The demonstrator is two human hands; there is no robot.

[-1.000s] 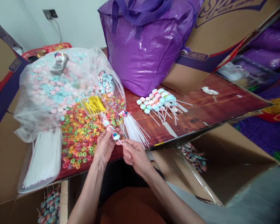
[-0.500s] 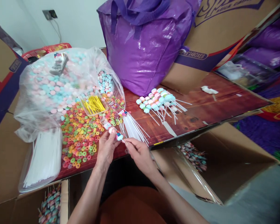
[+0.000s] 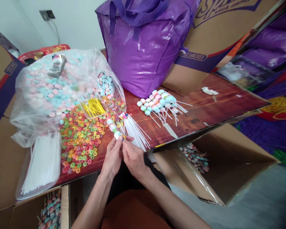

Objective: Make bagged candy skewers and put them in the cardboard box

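My left hand and my right hand meet at the table's near edge, both pinched on a candy skewer wrapped in a clear sleeve. The skewer points up and away to the left, over a heap of coloured ring candies. Just right of my hands lies a fan of white sticks. A small clear packet of yellow twist ties rests on the rings. Further right sits a pile of finished pastel candy skewers.
A large clear bag of pastel candies fills the left. A clear tub of white sticks sits at the near left. A purple bag stands behind. Open cardboard boxes holding wrapped skewers lie below the table.
My hands have drawn together, the right one closing in on the skewer's lower end. The skewer has tilted more upright. The view has shifted slightly.
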